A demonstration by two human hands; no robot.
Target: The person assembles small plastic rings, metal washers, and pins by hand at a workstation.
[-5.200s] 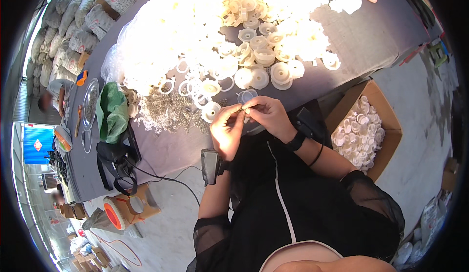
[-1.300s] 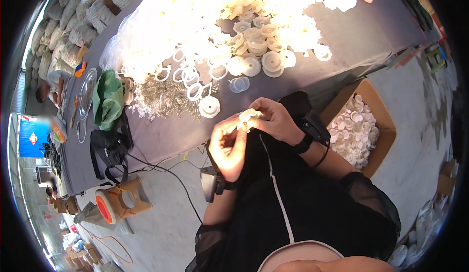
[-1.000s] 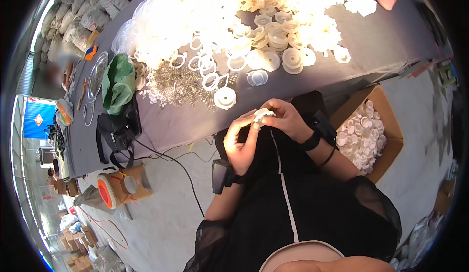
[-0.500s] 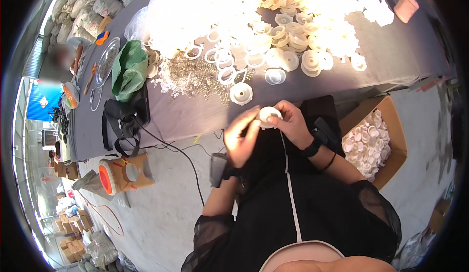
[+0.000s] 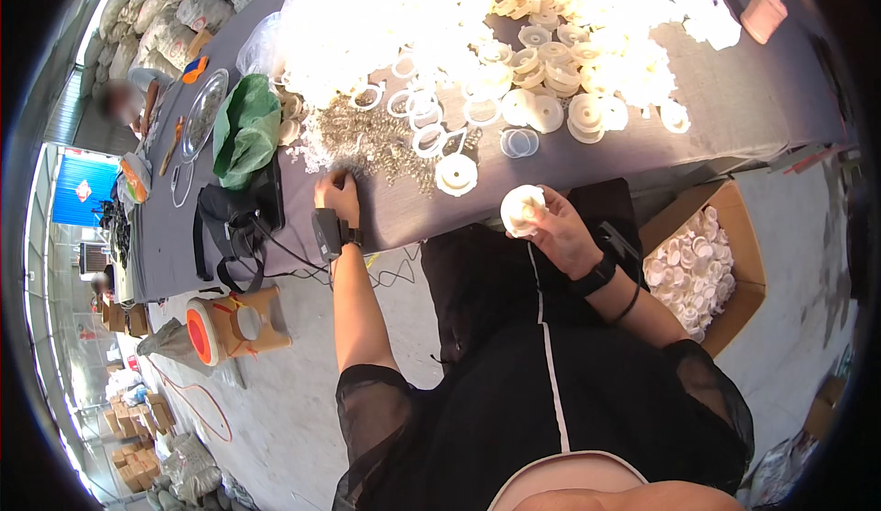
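Note:
My right hand grips a round white plastic part above my lap, just off the table's near edge. At the near side of a heap of tiny white rings, my left hand rests with its fingers curled together. What its fingertips hold, if anything, is too small to make out. Beside that heap lies a pile of small metal springs. A single white flanged cap sits near the edge, and thin clear rings lie to its right.
A sunlit mass of white plastic parts covers the far table. A green bag and black bag lie at the left. On the floor stand a carton of white parts and a red-rimmed bucket. Another person is far left.
My left hand has let go of the white part and moved left to the heap of tiny rings. My right hand keeps the part, now tilted and a little farther right.

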